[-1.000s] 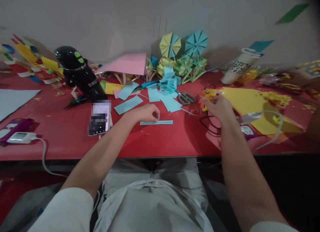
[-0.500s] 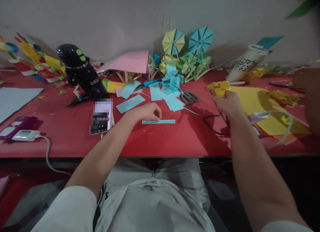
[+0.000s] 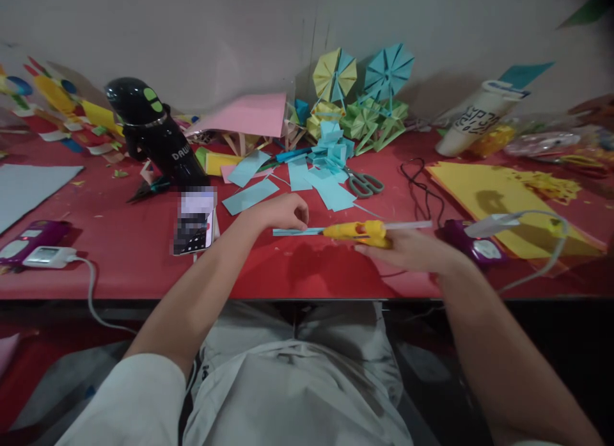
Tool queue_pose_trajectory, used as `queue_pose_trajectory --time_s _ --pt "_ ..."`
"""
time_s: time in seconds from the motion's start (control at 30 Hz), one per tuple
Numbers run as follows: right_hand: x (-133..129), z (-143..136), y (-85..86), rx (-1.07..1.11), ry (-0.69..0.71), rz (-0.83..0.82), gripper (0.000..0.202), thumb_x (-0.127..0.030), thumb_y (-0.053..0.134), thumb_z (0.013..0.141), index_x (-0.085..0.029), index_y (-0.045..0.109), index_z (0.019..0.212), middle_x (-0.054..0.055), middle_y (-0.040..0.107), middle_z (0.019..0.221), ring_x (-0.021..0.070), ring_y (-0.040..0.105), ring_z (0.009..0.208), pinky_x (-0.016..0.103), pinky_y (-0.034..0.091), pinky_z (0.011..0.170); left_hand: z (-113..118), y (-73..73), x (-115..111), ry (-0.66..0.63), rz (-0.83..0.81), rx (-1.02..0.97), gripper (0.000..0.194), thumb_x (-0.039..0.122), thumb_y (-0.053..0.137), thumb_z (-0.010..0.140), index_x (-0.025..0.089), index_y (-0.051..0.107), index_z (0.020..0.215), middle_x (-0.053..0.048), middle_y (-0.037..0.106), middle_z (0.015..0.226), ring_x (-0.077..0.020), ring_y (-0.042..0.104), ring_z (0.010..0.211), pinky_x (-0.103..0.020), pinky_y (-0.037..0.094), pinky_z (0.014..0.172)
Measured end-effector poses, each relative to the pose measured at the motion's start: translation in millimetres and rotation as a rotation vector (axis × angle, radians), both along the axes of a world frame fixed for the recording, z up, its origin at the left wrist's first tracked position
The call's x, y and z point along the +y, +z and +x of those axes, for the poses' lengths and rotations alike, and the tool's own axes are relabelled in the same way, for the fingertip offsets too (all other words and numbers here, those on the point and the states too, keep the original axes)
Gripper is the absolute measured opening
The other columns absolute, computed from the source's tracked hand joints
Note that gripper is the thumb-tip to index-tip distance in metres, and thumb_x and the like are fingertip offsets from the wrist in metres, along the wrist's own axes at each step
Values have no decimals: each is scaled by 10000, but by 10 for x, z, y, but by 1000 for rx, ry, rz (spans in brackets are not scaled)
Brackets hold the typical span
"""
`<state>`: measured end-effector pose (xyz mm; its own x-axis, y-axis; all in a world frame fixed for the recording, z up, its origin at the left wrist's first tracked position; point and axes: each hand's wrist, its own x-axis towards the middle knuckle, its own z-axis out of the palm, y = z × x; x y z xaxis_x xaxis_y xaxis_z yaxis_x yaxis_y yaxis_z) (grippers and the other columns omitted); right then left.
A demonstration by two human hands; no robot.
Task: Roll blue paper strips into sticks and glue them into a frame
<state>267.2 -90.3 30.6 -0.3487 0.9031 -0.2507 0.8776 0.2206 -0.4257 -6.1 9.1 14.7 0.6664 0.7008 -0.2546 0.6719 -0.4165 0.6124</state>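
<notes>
Red table (image 3: 259,276): glue gun (image 3: 352,230) sideways, nozzle (image 3: 321,233) left, perhaps touching blue strip (image 3: 288,232).

A black bottle (image 3: 160,137) stands just behind 1 lit phone (image 3: 196,222).

One glue gun (image 3: 357,231), one phone (image 3: 196,221)

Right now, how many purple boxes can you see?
2: one box at the far left, the other box between the right hand and yellow paper. Others may be hidden.
</notes>
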Motion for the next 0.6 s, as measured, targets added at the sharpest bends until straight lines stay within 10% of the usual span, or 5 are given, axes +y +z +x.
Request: queue_pose_trajectory --time_s 0.13,0.6 --pt "-33 -349 -214 268 273 188 227 -325 480 958 -212 658 1041 84 726 1012 209 677 879 319 515 781 0 -20 12 17 -4 27 134 225 716 747 165 748 862 -50 763 873 -163 661 769 -251 451 662" --pt "-42 -793 -195 -62 479 349 218 -274 517 965 -124 586 1108 167 696 1105 271 643 1014 353 452 819 -2 -107 97 -3 -40 -25 118 221 754 742 153 731 837 -45 764 852 -153 681 767 -230 466 657"
